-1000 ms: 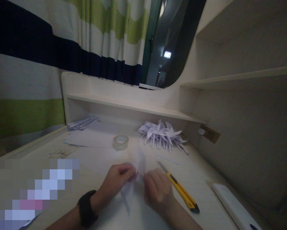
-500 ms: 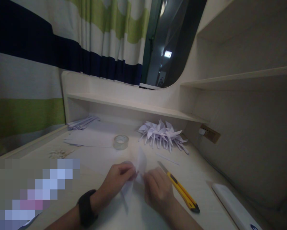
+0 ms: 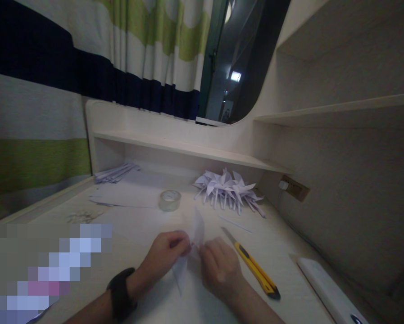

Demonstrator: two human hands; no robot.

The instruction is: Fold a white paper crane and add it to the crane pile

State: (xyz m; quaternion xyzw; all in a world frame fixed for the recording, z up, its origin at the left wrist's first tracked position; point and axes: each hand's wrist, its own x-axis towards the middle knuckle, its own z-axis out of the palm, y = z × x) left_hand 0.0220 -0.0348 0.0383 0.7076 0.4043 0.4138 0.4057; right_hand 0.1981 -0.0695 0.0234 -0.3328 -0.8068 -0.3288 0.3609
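Left hand [image 3: 163,256] and right hand [image 3: 220,270] rest low on the counter [image 3: 289,270], fingers [image 3: 183,245] of both pinched narrow on 1 folded white paper piece [image 3: 191,245] held between them. Just right of the fingers lies a yellow utility knife [image 3: 252,269]. Beyond the fingers stands a tape roll [image 3: 170,200]; farther right of it, a pile of folded paper pieces [image 3: 227,189].
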